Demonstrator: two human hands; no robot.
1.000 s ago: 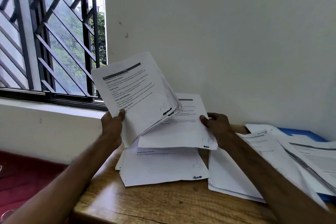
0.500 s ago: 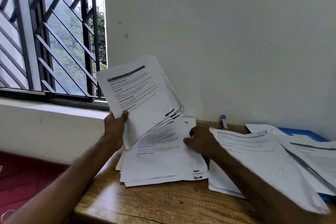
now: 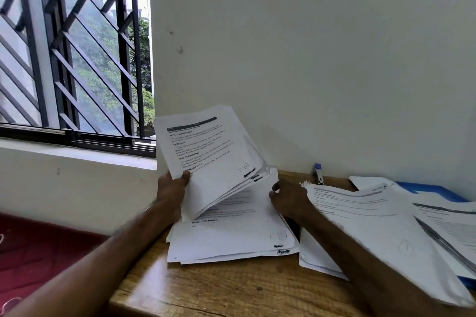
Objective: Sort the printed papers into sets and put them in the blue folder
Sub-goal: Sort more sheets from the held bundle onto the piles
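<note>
Papers (image 3: 213, 157) are held raised and tilted in the grip of the left hand (image 3: 172, 188); the right hand (image 3: 289, 201) is laid on the flat stack (image 3: 231, 237) — its grip cannot be told. The blue folder (image 3: 427, 187) lies far right on the worktop (image 3: 231, 288), under more sheets (image 3: 373, 219).

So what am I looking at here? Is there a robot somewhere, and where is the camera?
No robot here: a person works with bare hands, and the single picture comes from a camera worn on their head, looking down. The left hand grips a bundle of printed sheets, tilted up off the wooden table. The right hand rests at the edge of a flat stack beneath; whether it pinches a sheet is unclear. More papers lie to the right, partly covering a blue folder. A stapler lies by the wall.
</note>
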